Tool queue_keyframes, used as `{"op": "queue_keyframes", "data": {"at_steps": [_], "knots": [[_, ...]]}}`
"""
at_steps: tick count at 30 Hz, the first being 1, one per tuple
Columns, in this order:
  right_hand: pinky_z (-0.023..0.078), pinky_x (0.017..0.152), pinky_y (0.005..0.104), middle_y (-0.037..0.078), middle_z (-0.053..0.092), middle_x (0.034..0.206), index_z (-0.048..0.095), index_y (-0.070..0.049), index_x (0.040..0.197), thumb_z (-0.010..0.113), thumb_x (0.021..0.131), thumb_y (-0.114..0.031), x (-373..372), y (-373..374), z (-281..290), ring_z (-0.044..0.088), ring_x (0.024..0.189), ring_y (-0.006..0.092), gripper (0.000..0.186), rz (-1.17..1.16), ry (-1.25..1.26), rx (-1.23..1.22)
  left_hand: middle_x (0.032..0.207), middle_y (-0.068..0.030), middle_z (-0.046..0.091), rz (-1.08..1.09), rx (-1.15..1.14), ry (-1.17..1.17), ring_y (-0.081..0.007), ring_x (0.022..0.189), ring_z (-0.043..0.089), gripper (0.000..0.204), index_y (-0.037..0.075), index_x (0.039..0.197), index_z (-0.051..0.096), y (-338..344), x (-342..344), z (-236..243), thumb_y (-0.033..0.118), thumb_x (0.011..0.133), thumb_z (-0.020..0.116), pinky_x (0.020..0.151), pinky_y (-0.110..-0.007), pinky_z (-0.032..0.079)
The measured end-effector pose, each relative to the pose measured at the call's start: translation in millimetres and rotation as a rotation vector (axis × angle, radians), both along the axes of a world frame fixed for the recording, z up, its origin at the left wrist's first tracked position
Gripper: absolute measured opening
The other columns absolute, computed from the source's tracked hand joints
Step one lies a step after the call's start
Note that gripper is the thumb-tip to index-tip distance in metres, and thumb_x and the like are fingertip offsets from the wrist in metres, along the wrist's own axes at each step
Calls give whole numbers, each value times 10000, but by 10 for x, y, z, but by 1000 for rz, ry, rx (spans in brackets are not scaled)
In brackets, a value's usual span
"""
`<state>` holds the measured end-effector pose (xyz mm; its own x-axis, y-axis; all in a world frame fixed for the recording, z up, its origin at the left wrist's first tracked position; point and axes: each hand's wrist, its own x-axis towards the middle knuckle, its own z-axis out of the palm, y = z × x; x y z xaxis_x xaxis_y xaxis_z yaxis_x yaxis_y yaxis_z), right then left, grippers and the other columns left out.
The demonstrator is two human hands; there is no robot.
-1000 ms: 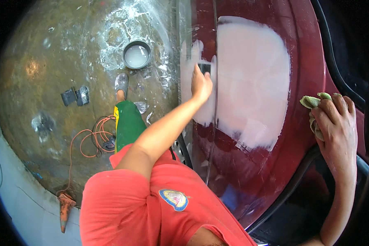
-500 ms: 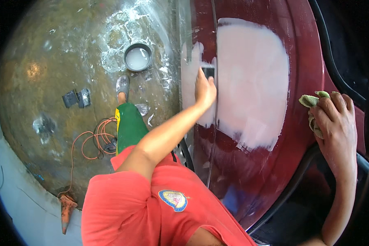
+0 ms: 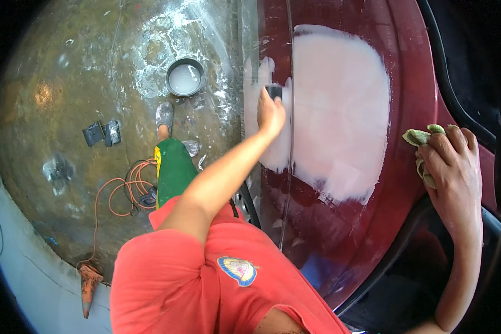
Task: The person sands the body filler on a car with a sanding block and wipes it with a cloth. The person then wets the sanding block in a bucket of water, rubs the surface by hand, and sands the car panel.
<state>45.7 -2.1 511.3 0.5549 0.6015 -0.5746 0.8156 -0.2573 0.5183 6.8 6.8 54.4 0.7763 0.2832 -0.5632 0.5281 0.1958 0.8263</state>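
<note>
My left hand (image 3: 271, 116) is closed round a small dark sanding block (image 3: 274, 92), pressed to a narrow whitish patch (image 3: 282, 142) on a dark red car panel (image 3: 339, 234). Just right of that patch, across a panel seam, lies a broad pale filler patch (image 3: 339, 111) with uneven edges. Over on the right, my right hand (image 3: 453, 161) rests on the red bodywork near the black window trim. Its bent fingers hold a crumpled light green cloth (image 3: 416, 137), part of which is hidden under the palm.
On the stained floor stands a dark round basin (image 3: 185, 78) of cloudy liquid. Dark flat pads (image 3: 102, 133) lie farther left. An orange cord (image 3: 112, 195) coils beside my leg, near an orange cone (image 3: 89, 289). A dark window opening (image 3: 417, 261) sits at lower right.
My left hand and the sanding block have shifted slightly left and up over the narrow patch. My right hand stays in place with the cloth.
</note>
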Motion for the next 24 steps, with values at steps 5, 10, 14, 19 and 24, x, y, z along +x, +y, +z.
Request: {"op": "queue_keyframes", "data": {"at_steps": [5, 10, 14, 19, 24], "knots": [[428, 978, 434, 51, 605, 1002, 648, -80, 905, 714, 703, -92, 46, 50, -13, 565, 1058, 243, 213, 49, 41, 65, 1385, -309, 496, 20, 52, 28, -429, 1295, 492, 600, -54, 1437, 369, 425, 332, -701, 140, 914, 590, 1086, -458, 394], [434, 969, 409, 45, 597, 999, 632, -87, 887, 722, 725, -110, 112, -4, 28, 558, 1042, 230, 187, 54, 84, 98, 1132, -177, 640, 126, -401, -86, -314, 989, 673, 498, 39, 1385, 421, 935, -327, -704, 77, 915, 584, 818, -418, 554], [440, 961, 419, 42, 615, 1082, 639, -92, 916, 731, 737, -125, 73, -145, 79, 561, 1062, 232, 204, 47, 55, 202, 1060, -148, 623, -62, -698, 37, -263, 803, 703, 556, 96, 1443, 343, 1374, -746, -94, 45, 935, 565, 605, -383, 606], [486, 859, 415, 56, 637, 1160, 671, -142, 1091, 752, 754, -165, -97, -46, -135, 597, 1087, 239, 347, -100, -80, 434, 1027, -126, 627, -158, -643, 0, -248, 851, 697, 512, 114, 1419, 368, 2105, -744, 235, 139, 958, 589, 664, -405, 612], [516, 838, 448, 106, 679, 1073, 707, -118, 1026, 730, 766, -217, -710, 198, -1393, 638, 996, 313, 279, -561, -102, 1241, 1002, -110, 647, -461, -747, 38, -223, 855, 675, 329, 70, 1222, 477, 2880, -571, 681, 252, 978, 604, 721, -397, 595]]}}
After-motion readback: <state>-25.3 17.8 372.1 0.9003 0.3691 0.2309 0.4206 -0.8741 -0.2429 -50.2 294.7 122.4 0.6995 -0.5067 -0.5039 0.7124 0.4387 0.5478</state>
